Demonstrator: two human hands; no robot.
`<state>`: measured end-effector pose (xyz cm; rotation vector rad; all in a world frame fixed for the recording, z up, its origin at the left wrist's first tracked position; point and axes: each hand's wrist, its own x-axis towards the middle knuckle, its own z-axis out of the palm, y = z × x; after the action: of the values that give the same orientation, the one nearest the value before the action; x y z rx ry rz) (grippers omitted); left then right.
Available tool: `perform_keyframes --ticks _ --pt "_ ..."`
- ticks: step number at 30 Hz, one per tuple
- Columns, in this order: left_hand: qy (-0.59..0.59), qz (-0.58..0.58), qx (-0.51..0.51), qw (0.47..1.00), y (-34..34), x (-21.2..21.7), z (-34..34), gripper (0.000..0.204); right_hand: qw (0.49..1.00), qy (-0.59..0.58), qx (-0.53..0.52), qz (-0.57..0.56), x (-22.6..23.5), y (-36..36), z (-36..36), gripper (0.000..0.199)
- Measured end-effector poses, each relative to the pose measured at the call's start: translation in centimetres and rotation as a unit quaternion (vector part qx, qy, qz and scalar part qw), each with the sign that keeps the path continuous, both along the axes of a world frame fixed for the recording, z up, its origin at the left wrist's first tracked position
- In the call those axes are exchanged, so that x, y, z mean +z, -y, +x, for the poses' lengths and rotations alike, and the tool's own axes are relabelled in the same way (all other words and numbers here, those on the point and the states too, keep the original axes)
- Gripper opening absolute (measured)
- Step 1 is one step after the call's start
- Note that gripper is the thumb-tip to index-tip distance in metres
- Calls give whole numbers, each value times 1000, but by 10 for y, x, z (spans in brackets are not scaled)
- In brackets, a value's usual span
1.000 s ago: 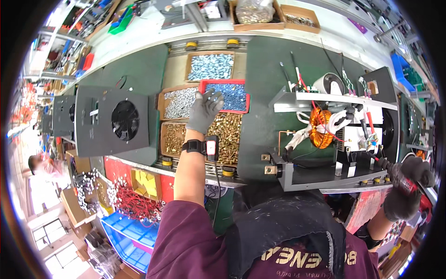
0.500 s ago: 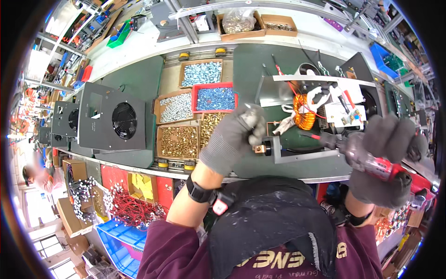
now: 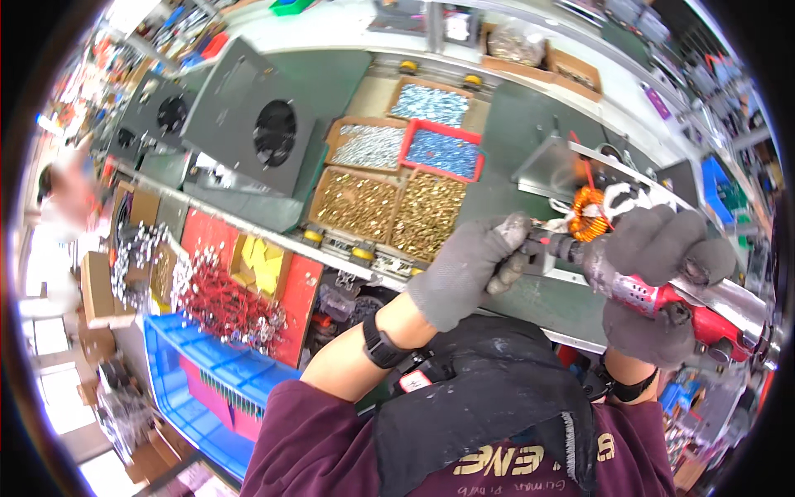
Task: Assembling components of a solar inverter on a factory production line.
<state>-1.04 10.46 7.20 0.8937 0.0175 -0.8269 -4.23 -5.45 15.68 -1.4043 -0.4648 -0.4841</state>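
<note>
My right hand [image 3: 662, 244], in a grey glove, is wrapped round a red power screwdriver [image 3: 633, 290] whose nose points left. My left hand [image 3: 476, 269], also gloved, has its thumb and fingers pinched at the tip of the screwdriver; anything between them is too small to make out. Just beyond the hands lies an open metal chassis [image 3: 542, 170] with an orange wire-wound coil [image 3: 589, 217] and white leads inside it. The hands and the screwdriver hide part of the chassis's near side.
Left of the chassis are a red tray of bluish screws [image 3: 443, 153] and boxes of brass-coloured fasteners [image 3: 356, 203]. Farther left stands a black panel with a round fan [image 3: 275, 132]. Red wires [image 3: 232, 298] and a blue crate [image 3: 166, 364] lie below the bench edge.
The view has turned, and bench things appear tilted and shifted right. My left hand has moved right, from beside the chassis to the tip of the screwdriver. My right hand keeps hold of the screwdriver.
</note>
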Motion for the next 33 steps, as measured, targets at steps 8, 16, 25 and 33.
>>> perform_keyframes --ticks 8,16,25,33 --pt "10 6 63 998 -20 -4 -6 40 1000 13 -9 19 -3 -23 10 34" --pt "40 80 87 992 -37 -14 -11 44 991 -16 134 14 -10 -26 21 34" --pt "78 0 175 982 -43 -29 -9 43 992 -53 108 39 -18 -29 27 34" --pt "214 428 104 872 -133 -102 2 59 939 -154 242 190 -12 -3 23 63"
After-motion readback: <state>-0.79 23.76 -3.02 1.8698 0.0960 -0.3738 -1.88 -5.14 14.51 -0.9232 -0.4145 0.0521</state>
